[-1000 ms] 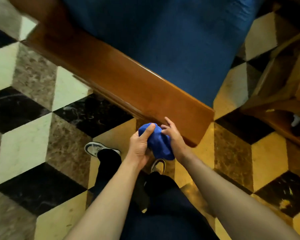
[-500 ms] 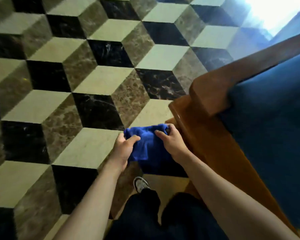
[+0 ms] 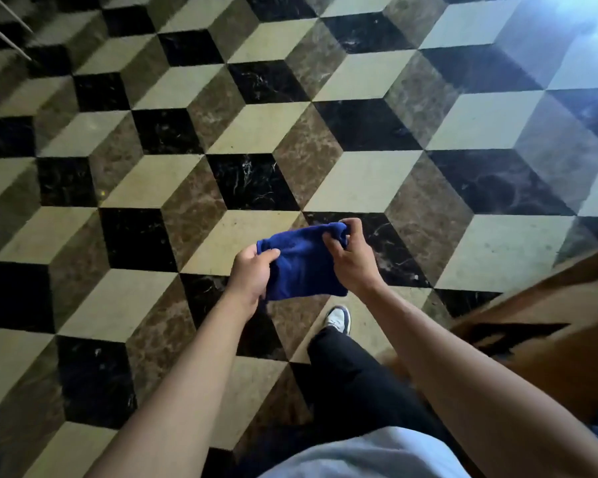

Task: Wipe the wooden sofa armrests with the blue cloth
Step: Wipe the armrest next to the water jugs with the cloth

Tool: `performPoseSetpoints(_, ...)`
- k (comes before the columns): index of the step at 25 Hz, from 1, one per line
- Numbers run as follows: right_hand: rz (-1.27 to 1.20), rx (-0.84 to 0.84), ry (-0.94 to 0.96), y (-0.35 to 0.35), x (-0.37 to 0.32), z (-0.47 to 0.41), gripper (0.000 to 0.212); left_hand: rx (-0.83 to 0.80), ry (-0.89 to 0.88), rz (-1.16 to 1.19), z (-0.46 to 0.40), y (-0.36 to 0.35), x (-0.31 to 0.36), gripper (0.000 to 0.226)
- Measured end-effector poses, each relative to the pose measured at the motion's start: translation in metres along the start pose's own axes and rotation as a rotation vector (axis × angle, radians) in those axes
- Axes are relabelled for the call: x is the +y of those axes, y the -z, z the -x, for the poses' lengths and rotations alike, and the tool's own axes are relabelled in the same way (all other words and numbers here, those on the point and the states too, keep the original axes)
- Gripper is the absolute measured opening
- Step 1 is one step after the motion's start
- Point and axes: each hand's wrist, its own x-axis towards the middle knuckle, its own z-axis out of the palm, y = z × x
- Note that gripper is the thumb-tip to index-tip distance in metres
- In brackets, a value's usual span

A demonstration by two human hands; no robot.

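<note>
The blue cloth (image 3: 302, 262) hangs stretched between both hands in front of me, over the tiled floor. My left hand (image 3: 252, 274) grips its left edge, thumb on top. My right hand (image 3: 353, 260) pinches its upper right corner, bunching the fabric. The wooden sofa armrest (image 3: 546, 312) shows only as a brown edge at the right, apart from the cloth and both hands. The blue cushion is out of sight.
A marble floor (image 3: 256, 132) of cream, brown and black cube-pattern tiles fills the view. My shoe (image 3: 339, 319) and dark trouser leg stand below the cloth. Thin metal rods (image 3: 4, 32) cross the top left corner. Glare brightens the top right.
The view has swung away from the sofa, so the armrest has slid to the right edge. Both hands have pulled the bunched cloth out wider and moved it off the armrest.
</note>
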Motion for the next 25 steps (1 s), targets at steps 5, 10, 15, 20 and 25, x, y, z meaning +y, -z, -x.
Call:
performPoseSetpoints(5,-0.115,0.209,-0.059,0.096,-0.055,-0.119,0.022,-0.082,-0.05,-0.12,-0.076,-0.14,0.144,0.012)
performPoseSetpoints(10,-0.475,0.472,-0.127,0.218,-0.086,-0.22,0.033,-0.385,0.013,-0.182,-0.139,-0.32,0.245,0.03)
performPoseSetpoints(15,-0.504,0.532,-0.108,0.338,-0.116,-0.332,0.06,-0.856,0.288,-0.231,-0.225,-0.483,0.317,0.04)
performPoseSetpoints(20,-0.471,0.835,-0.279,0.476,-0.137,-0.393,0.045,-1.121,0.371,-0.404,-0.263,-0.663,0.381,0.037)
performPoseSetpoints(25,-0.457,1.101,-0.358,0.615,-0.098,-0.432,0.026,-1.134,-0.014,-0.682,-0.234,-0.855,0.402,0.007)
